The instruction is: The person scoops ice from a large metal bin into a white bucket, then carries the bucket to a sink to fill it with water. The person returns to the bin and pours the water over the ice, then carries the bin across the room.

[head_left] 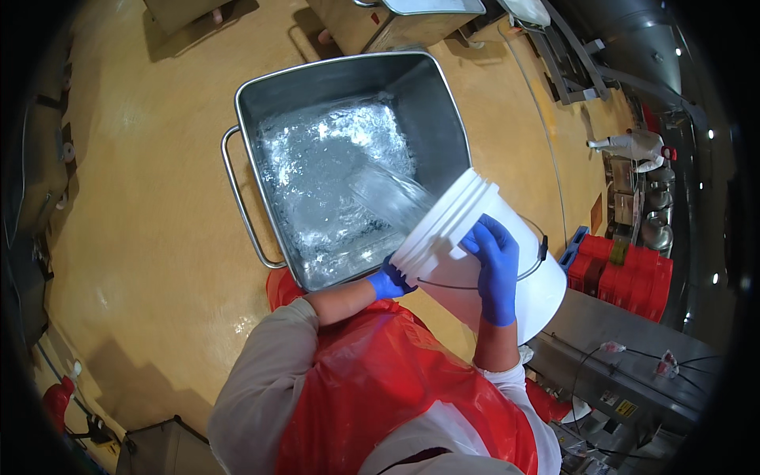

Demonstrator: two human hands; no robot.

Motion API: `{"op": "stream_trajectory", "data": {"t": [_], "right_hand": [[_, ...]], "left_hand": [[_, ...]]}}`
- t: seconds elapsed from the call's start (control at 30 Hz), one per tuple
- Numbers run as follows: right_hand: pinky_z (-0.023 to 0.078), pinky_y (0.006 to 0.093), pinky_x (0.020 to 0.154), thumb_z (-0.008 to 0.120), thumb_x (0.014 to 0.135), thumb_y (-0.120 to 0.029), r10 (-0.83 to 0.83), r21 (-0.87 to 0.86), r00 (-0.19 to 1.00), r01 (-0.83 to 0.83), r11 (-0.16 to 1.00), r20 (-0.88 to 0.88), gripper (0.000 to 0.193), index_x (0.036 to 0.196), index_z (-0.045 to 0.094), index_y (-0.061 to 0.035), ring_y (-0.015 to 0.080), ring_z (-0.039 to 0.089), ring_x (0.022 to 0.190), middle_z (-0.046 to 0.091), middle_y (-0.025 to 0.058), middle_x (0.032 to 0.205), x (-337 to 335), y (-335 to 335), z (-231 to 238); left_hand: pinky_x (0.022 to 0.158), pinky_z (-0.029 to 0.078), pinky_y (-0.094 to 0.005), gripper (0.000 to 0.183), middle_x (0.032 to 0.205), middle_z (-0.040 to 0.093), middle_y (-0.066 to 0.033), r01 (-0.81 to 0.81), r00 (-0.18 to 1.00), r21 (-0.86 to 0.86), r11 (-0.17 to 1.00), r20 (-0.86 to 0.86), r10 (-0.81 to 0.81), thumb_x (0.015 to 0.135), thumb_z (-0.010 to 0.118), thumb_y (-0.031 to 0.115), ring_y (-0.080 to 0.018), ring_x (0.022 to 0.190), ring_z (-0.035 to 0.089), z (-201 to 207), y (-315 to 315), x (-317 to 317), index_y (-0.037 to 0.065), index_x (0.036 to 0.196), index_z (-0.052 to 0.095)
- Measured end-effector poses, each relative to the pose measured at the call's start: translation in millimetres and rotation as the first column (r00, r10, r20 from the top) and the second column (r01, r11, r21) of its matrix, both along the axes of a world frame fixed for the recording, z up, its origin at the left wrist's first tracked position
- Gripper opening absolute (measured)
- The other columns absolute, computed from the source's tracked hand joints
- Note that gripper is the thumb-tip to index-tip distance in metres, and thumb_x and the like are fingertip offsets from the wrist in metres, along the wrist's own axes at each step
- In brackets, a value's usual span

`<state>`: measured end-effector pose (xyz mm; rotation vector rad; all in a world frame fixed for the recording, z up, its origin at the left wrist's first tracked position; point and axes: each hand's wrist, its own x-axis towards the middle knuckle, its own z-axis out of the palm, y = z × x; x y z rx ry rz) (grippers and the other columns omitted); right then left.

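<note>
A white plastic bucket (518,273) is tipped over the near right edge of a square stainless-steel tub (434,107). Clear liquid (392,194) streams from its mouth and splashes into the liquid (317,170) at the tub's bottom. In a blue glove, my left hand (389,281) grips the bucket's rim from below, its fingers partly hidden behind it. My right hand (494,265), gloved too, is closed on the ribbed collar at the bucket's upper side. The wire handle (447,286) hangs loose around the bucket.
A bar handle (237,194) juts from the tub's left side. Steel carts (360,28) stand beyond it. At right are a steel table (625,340) with cables and stacked red containers (621,273). Another person (637,148) is farther off at right.
</note>
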<state>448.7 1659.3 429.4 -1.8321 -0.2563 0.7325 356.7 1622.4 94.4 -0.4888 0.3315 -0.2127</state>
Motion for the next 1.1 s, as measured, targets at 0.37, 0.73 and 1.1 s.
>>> {"op": "stream_trajectory", "data": {"t": [0.37, 0.73, 1.1], "right_hand": [[0.048, 0.0213, 0.061, 0.064, 0.104, -0.024, -0.030, 0.180, 0.998, 0.019, 0.983, 0.064, 0.023, 0.109, 0.068, -0.0018, 0.0102, 0.063, 0.070, 0.068, 0.0011, 0.091, 183.5, -144.1, 7.4], [0.056, 0.0414, 0.084, 0.070, 0.088, -0.026, -0.534, -0.010, 0.840, 0.537, 0.844, 0.096, 0.053, 0.126, 0.064, 0.0098, 0.0288, 0.070, 0.103, 0.070, 0.0172, 0.116, 395.6, -270.5, -105.9], [0.058, 0.0420, 0.078, 0.085, 0.079, -0.027, -0.557, -0.266, 0.800, 0.599, 0.755, 0.221, 0.057, 0.120, 0.068, 0.0098, 0.0280, 0.069, 0.087, 0.071, 0.0147, 0.106, 405.5, -197.0, -274.4]], "left_hand": [[0.089, 0.059, -0.0464, 0.083, 0.128, 0.067, -0.0144, 0.247, 0.965, 0.694, 0.676, -0.111, -0.239, 0.100, 0.036, 0.078, -0.0284, 0.099, 0.072, 65.8, 31.1, 95.9, 0.010, 0.142, 0.059], [0.099, 0.050, -0.0566, 0.049, 0.140, 0.054, -0.0221, 0.951, -0.183, -0.306, 0.049, -0.428, 0.885, 0.096, 0.066, 0.036, -0.0445, 0.128, 0.056, -20.6, 170.0, -133.3, 0.003, 0.130, 0.055], [0.081, 0.053, -0.0578, 0.037, 0.106, 0.069, -0.0268, 0.998, -0.005, -0.053, -0.022, -0.478, 0.878, 0.105, 0.055, 0.036, -0.0469, 0.097, 0.068, -81.1, 161.4, -162.0, -0.001, 0.113, 0.057]]}}
